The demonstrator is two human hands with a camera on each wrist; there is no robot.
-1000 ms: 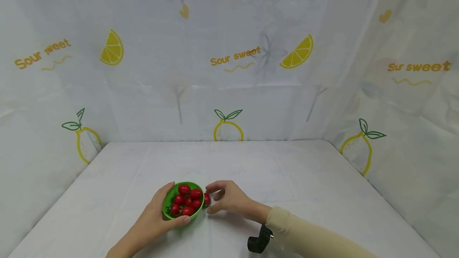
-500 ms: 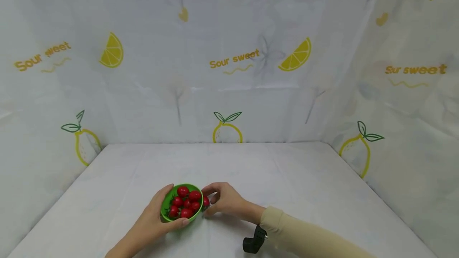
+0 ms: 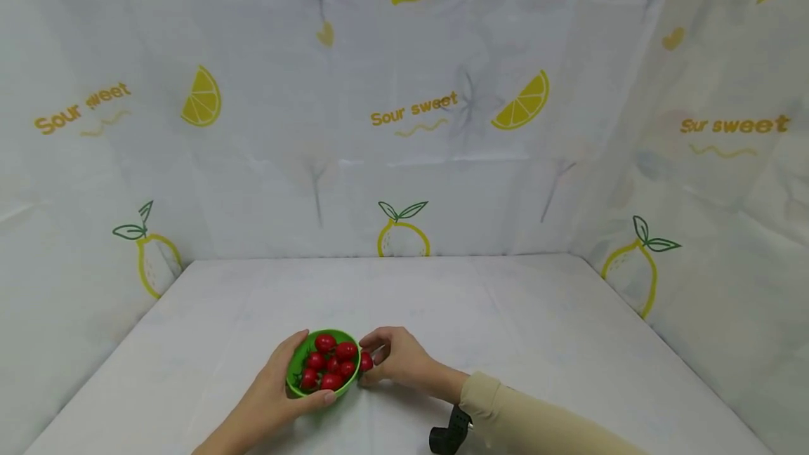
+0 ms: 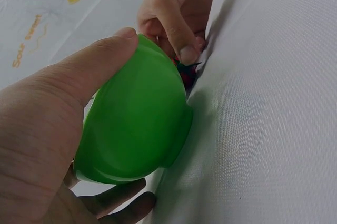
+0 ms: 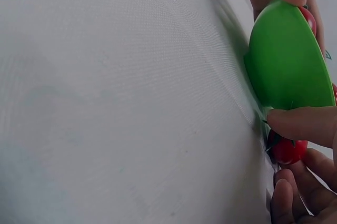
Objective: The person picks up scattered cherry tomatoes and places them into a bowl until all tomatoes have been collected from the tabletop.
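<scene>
A green bowl (image 3: 294,379) holds several red cherry tomatoes (image 3: 331,380). My left hand (image 3: 272,388) grips it from the left, thumb over the near rim and fingers round the far side. Just right of the bowl, a single cherry tomato (image 5: 288,151) with a green calyx lies down by the cloth. My right hand (image 3: 404,360) pinches this tomato between thumb and fingers, as the right wrist view shows. In the left wrist view, the bowl's outer wall (image 4: 139,113) hides most of the tomato, and only its calyx and a bit of red show below my right thumb.
A white cloth (image 3: 505,328) covers the table. Behind and at both sides hang white sheets (image 3: 284,132) printed with lemons and lettering. A black wrist device (image 3: 450,430) hangs under my right sleeve (image 3: 537,413).
My right hand has closed its thumb and fingers in on the tomato beside the bowl. My left hand keeps its grip on the bowl. The head view has tilted slightly upward.
</scene>
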